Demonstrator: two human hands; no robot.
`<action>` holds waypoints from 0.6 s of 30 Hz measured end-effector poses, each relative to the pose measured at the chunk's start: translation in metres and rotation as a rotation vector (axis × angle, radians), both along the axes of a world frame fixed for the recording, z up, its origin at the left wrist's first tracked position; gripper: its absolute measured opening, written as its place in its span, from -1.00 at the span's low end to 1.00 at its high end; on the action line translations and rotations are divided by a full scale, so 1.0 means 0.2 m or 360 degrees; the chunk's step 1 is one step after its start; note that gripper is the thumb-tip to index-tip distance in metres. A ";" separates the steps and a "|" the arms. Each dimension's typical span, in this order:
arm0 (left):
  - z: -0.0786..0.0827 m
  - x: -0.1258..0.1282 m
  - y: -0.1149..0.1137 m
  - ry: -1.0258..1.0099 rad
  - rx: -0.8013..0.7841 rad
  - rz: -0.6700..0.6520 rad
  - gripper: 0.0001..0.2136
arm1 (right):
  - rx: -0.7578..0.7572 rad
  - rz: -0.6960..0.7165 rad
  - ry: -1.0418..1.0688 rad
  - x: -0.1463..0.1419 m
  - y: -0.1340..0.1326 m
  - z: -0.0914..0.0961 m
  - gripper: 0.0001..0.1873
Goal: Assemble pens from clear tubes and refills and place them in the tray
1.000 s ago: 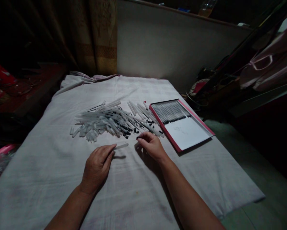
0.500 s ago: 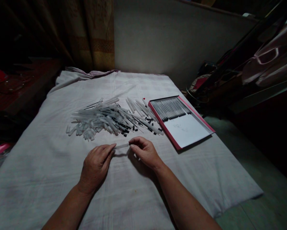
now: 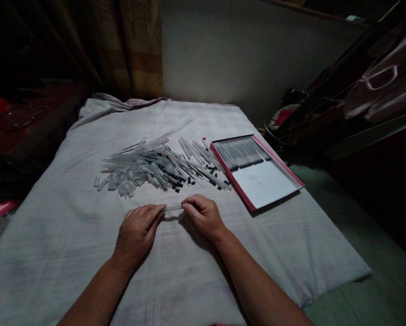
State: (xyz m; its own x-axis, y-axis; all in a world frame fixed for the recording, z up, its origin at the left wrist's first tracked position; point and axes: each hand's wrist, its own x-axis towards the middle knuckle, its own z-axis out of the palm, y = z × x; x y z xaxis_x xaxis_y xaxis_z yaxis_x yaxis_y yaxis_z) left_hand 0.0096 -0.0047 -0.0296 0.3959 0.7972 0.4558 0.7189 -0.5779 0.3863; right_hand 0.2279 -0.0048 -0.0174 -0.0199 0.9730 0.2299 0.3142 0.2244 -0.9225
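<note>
A translucent pen barrel spans the gap between my two hands, low over the cloth. My left hand pinches one end of it between thumb and fingers. The other end is in the closed fingertips of my right hand, which hide whatever is there. Beyond both hands lies a loose heap of pen parts: clear barrels, caps, thin refills and small black plugs. On the right, a shallow red-edged box holds a row of pens with dark tips, side by side along its far part.
A pale checked cloth covers the table. Several barrels and black plugs lie between the heap and the box. At the back stand a grey panel and a curtain. A dark red surface is at the left.
The fingers of my right hand have closed in more at the end of the barrel, with the thumb now pressed nearer the fingers. My left hand has barely moved.
</note>
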 end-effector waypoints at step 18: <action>0.01 0.00 0.00 0.0011 0.0016 -0.0041 -0.76 | -0.0093 0.0102 -0.0028 0.04 -0.01 -0.02 -0.88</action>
State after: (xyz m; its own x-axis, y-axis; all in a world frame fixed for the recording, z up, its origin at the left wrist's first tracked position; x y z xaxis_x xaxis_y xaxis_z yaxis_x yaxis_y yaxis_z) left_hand 0.0094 -0.0039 -0.0284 0.4195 0.7821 0.4608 0.7061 -0.6002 0.3758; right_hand 0.2351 -0.0076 -0.0210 -0.0861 0.9813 0.1721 0.3174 0.1907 -0.9289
